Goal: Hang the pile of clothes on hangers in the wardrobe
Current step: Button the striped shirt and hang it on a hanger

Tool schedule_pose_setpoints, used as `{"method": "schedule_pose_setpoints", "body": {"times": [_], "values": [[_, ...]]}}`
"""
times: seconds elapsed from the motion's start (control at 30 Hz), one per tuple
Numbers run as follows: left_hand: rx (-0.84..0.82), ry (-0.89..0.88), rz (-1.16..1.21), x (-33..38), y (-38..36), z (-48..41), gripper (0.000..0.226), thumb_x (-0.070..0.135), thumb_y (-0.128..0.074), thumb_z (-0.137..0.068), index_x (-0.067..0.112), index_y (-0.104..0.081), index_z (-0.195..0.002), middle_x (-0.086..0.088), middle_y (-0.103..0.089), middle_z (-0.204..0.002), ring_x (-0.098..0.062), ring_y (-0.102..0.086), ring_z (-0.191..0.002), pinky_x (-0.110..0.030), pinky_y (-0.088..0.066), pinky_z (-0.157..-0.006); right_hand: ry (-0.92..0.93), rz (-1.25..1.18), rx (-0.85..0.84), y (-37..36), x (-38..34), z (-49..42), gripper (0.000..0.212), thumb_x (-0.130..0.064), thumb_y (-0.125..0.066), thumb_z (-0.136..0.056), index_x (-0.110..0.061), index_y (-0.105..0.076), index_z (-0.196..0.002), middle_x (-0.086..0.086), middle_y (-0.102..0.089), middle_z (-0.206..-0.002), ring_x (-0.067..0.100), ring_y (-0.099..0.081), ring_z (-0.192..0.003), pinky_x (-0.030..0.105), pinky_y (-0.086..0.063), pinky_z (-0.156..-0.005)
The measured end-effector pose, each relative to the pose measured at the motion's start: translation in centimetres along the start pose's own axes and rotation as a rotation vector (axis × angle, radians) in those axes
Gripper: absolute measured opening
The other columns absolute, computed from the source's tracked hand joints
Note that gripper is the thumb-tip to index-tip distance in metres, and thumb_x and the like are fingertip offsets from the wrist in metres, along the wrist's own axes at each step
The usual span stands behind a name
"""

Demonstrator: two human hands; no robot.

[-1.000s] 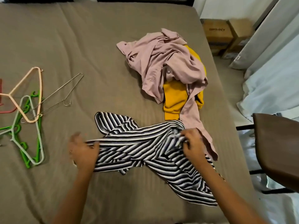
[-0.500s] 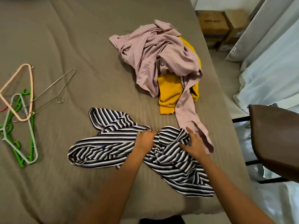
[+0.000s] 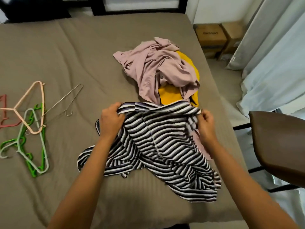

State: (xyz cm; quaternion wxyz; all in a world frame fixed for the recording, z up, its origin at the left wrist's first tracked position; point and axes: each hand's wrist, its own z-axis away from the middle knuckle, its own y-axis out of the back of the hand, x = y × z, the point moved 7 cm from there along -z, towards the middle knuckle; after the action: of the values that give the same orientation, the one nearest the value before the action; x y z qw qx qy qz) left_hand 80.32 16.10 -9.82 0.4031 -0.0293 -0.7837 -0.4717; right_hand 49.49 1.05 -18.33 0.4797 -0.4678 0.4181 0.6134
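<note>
Bed: a taupe-sheeted mattress [image 3: 74, 52] filled most of the frame, its right edge slanting from upper centre-right to lower right, with a black bed frame [image 3: 140, 11] across the top.
Striped top: the black-and-white striped top [image 3: 165, 142] sat at centre frame, its upper edge stretched between both hands and held up. The rest trailed onto the sheet toward the lower right.
Left hand: the left hand [image 3: 112, 121] had its fingers curled round the top's upper-left corner.
Right hand: the right hand [image 3: 206, 123] pinched the upper-right corner, near the mattress's right edge.
Pile: a pink shirt [image 3: 153, 66] lay crumpled over a yellow garment [image 3: 170, 95] at upper centre, just above the striped top.
Hangers: a peach hanger [image 3: 27, 95], a wire hanger [image 3: 66, 97], a bright green hanger [image 3: 30, 166] and a pale green hanger [image 3: 44, 156] overlapped at far left.
Open room: bare sheet stretched between the hangers and the clothes, and across the upper left.
Right side: a brown chair [image 3: 277, 142] stood just beside the mattress edge. Cardboard boxes [image 3: 211, 35] and a curtain [image 3: 272, 63] filled the upper right.
</note>
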Motion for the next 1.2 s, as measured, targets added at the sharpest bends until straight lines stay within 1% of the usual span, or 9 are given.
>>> {"method": "schedule_pose_setpoints", "body": {"times": [0.13, 0.27, 0.4, 0.47, 0.67, 0.8, 0.9, 1.03, 1.2], "values": [[0.123, 0.093, 0.131, 1.1, 3.5, -1.8, 0.035, 0.016, -0.044, -0.076, -0.001, -0.067, -0.095, -0.022, -0.067, -0.083, -0.027, -0.057, -0.069, -0.031, -0.040, -0.066, 0.139, -0.061, -0.171, -1.8, -7.6, -1.6, 0.020, -0.003, -0.058, -0.090, -0.020, -0.048, -0.090, -0.011, -0.056, -0.071, 0.000, -0.051, -0.063, 0.016, -0.046, -0.064], [0.122, 0.164, 0.287, 4.0, 5.1, -2.7, 0.016, 0.004, -0.045, -0.085, 0.008, -0.059, -0.077, -0.004, -0.052, -0.068, -0.005, -0.036, -0.056, -0.016, -0.031, -0.052, 0.064, 0.454, -0.486, -4.6, -6.2, -0.6, 0.066, -0.019, -0.082, -0.070, -0.019, -0.043, -0.123, 0.007, -0.055, -0.106, 0.019, -0.058, -0.089, 0.038, -0.050, -0.083], [0.130, 0.030, 0.285, 6.3, 7.0, -2.9, 0.018, -0.001, -0.045, -0.082, 0.011, -0.058, -0.075, 0.003, -0.050, -0.062, -0.006, -0.037, -0.059, -0.012, -0.031, -0.053, -0.196, 0.845, -0.870, -6.2, -0.8, 2.2, 0.061, -0.024, -0.083, -0.067, -0.016, -0.055, -0.121, 0.007, -0.063, -0.095, 0.018, -0.050, -0.066, 0.026, -0.039, -0.049], [0.183, 0.048, 0.336, 6.2, 8.3, -3.3, 0.018, 0.001, -0.046, -0.084, 0.013, -0.056, -0.075, 0.009, -0.048, -0.061, -0.001, -0.035, -0.057, -0.014, -0.031, -0.053, -0.329, 0.941, -0.984, -5.8, 1.0, 3.4, 0.058, -0.016, -0.078, -0.075, -0.013, -0.053, -0.127, 0.009, -0.064, -0.100, 0.019, -0.052, -0.072, 0.026, -0.039, -0.053], [0.393, 0.244, 0.460, 4.7, 12.3, -5.6, 0.024, 0.010, -0.043, -0.084, 0.022, -0.054, -0.067, 0.004, -0.052, -0.072, -0.004, -0.040, -0.064, -0.026, -0.035, -0.060, -0.506, 1.132, -0.455, -0.5, 8.1, 5.6, 0.125, -0.055, -0.084, -0.054, -0.004, -0.018, -0.147, 0.015, -0.028, -0.151, 0.031, -0.032, -0.137, 0.039, -0.034, -0.108], [0.426, 0.359, 0.608, 2.4, 13.5, -9.0, 0.020, 0.025, -0.048, -0.081, 0.023, -0.059, -0.065, 0.004, -0.056, -0.076, -0.010, -0.048, -0.073, -0.029, -0.044, -0.067, -0.874, 0.636, -0.356, -2.7, 15.6, 12.0, 0.124, -0.058, -0.082, -0.056, 0.001, -0.021, -0.146, 0.017, -0.029, -0.151, 0.033, -0.032, -0.137, 0.045, -0.029, -0.110], [0.351, 0.404, 0.563, 0.2, 12.1, -10.9, 0.020, 0.036, -0.052, -0.072, 0.020, -0.060, -0.063, 0.004, -0.056, -0.071, -0.012, -0.048, -0.070, -0.035, -0.044, -0.064, -0.822, 0.411, -0.131, -4.3, 24.6, 11.4, 0.145, -0.069, -0.084, -0.010, -0.002, -0.046, -0.134, 0.013, -0.052, -0.136, 0.030, -0.053, -0.118, 0.045, -0.045, -0.099], [0.262, 0.461, 0.513, -2.7, 8.6, -9.5, 0.026, 0.037, -0.051, -0.071, 0.019, -0.066, -0.083, -0.001, -0.066, -0.088, -0.014, -0.055, -0.078, -0.042, -0.051, -0.078, -0.664, 0.248, -0.030, -8.2, 19.0, 11.3, 0.064, -0.010, -0.076, -0.072, 0.000, -0.050, -0.130, 0.016, -0.056, -0.130, 0.030, -0.055, -0.115, 0.040, -0.045, -0.098], [0.067, 0.517, 0.133, -3.3, 4.8, -4.2, 0.032, 0.018, -0.054, -0.090, 0.009, -0.052, -0.121, -0.018, -0.059, -0.121, -0.033, -0.055, -0.110, -0.037, -0.041, -0.090, -0.139, 0.263, 0.039, -6.9, 9.4, 8.8, 0.039, -0.019, -0.061, -0.082, 0.000, -0.057, -0.116, 0.011, -0.064, -0.112, 0.018, -0.058, -0.105, 0.023, -0.044, -0.089]]}}
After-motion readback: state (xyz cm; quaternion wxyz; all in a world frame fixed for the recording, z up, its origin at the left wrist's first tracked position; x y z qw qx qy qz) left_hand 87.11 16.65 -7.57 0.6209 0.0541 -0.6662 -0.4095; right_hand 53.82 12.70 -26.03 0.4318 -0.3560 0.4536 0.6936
